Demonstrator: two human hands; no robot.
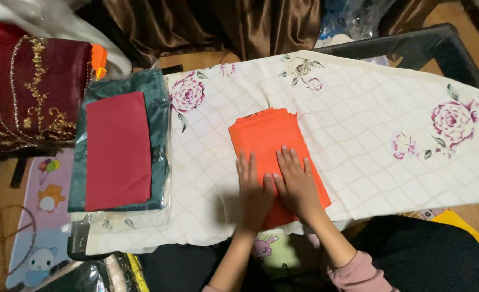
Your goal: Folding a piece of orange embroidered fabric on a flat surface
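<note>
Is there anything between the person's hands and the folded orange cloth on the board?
Nothing visible. The left hand and right hand both lie flat, palms down, directly on the folded orange cloth, which rests on the floral-covered board. The red cloth on the green packet sits off to the left, apart from them.

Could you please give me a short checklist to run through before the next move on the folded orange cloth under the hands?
1. Left hand lies flat on the folded orange cloth: ok.
2. Right hand lies flat on the same cloth, beside the left: ok.
3. Cloth rests fully on the cream floral-printed padded board: not ok, its near end hangs over the board's edge.
4. Layers line up at the far end: not ok, several edges show staggered.
5. Red folded cloth on the dark green packaged fabric lies apart from the hands: ok.
6. Creases under the palms: cannot tell, hidden.
</note>
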